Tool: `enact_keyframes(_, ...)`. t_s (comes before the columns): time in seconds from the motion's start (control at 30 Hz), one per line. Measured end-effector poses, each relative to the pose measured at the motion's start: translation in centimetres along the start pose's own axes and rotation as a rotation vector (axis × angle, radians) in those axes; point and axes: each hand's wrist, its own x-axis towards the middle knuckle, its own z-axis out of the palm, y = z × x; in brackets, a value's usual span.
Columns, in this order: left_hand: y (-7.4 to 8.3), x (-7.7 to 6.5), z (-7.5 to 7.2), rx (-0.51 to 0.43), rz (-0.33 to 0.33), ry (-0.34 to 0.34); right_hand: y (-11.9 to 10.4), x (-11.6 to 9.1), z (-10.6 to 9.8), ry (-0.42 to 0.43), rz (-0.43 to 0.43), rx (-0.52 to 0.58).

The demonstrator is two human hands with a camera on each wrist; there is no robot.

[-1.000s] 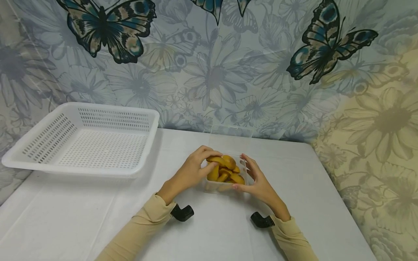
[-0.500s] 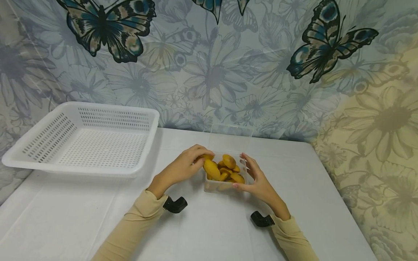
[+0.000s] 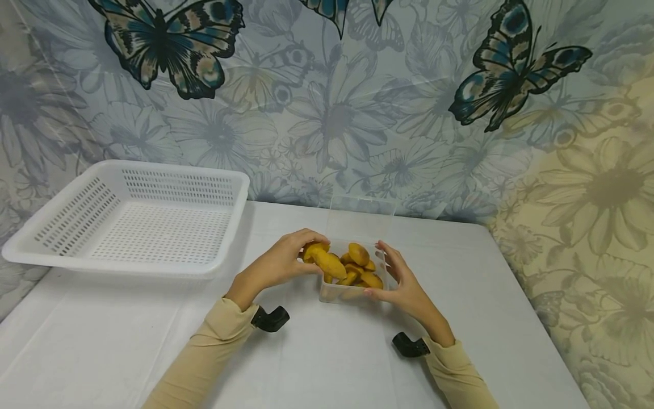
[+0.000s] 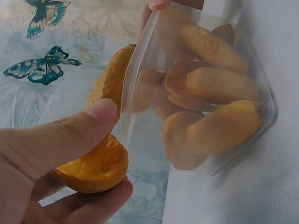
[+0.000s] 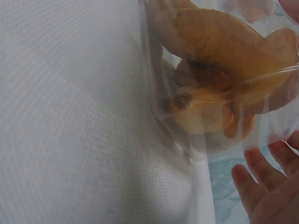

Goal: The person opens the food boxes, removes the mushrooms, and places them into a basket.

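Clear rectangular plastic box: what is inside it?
Several mushroom-shaped yellow pieces are heaped in the box; upper ones hide parts of others, so their number cannot be told.

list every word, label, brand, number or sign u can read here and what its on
None: no word, label, brand, number or sign can be read in any view.
The box, yellow pieces and basket show no lettering, not even a blurred patch of it.
The backdrop shows only butterflies and flowers.
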Motion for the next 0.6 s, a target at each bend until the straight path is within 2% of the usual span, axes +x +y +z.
enact_keyframes(0.13, 0.03, -0.05, -0.18, 0.004, 0.010, 0.020, 0.06, 0.04, 0.02, 0.004, -0.005, -0.006)
enact_keyframes(0.43, 0.18, -0.07, -0.34, 0.105, 0.079, 0.164, -0.03, 0.00, 0.09, 0.004, -0.010, -0.008)
enact_keyframes(0.6, 0.54, -0.15, -0.51, 0.128, 0.084, 0.201, -0.10, -0.01, 0.04, 0.005, -0.017, -0.022)
